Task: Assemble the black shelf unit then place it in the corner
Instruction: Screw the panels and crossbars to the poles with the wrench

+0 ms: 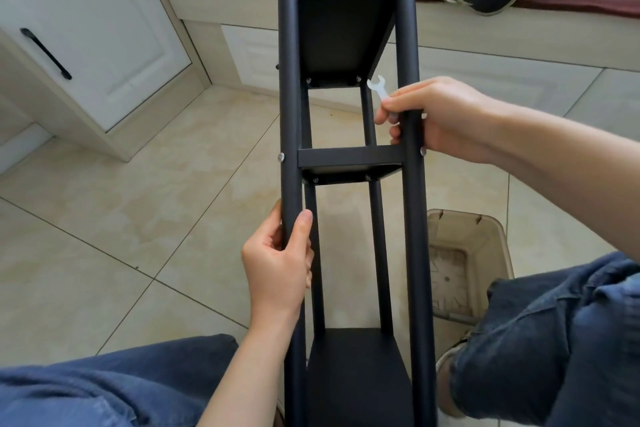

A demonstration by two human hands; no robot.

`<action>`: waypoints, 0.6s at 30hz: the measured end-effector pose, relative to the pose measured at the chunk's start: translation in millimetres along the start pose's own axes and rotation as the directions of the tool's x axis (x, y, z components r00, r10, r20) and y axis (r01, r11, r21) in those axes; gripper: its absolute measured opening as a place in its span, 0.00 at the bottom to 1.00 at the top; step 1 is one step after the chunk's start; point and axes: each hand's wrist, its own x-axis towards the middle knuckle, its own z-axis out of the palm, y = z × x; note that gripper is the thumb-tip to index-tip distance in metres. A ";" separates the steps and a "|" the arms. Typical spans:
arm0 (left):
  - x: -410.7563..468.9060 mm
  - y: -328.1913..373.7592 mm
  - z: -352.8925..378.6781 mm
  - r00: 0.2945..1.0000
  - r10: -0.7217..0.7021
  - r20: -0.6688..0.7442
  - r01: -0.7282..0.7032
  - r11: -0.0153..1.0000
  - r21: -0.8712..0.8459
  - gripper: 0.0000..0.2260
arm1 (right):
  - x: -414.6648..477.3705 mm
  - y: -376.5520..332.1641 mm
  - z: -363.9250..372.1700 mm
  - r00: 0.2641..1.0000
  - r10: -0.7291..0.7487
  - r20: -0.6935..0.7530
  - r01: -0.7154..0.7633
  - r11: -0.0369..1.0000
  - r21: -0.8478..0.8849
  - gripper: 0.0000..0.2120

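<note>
Denim-clad knees (104,388) flank the black shelf unit (349,156), which leans away over the tiled floor (104,218) between both hands. Left hand (277,263) wraps fingers and thumb round the left post (289,114) below the middle shelf; right hand (440,118) curls round the right post (414,218) above it, also pinching a small white wrench (377,87). The unit's top and foot run out of view.
</note>
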 end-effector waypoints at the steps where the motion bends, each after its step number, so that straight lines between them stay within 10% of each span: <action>1: 1.4 1.4 -1.5 1.000 0.006 -0.002 -0.006 1.000 -0.002 0.04 | -1.4 -3.5 0.8 1.000 -0.022 0.009 0.022 1.000 0.013 0.09; 18: 29.7 -4.6 -14.2 0.995 0.046 -0.083 -0.039 0.996 0.083 0.09 | -3.5 -33.4 34.0 0.958 -0.257 0.128 0.262 0.965 -0.025 0.10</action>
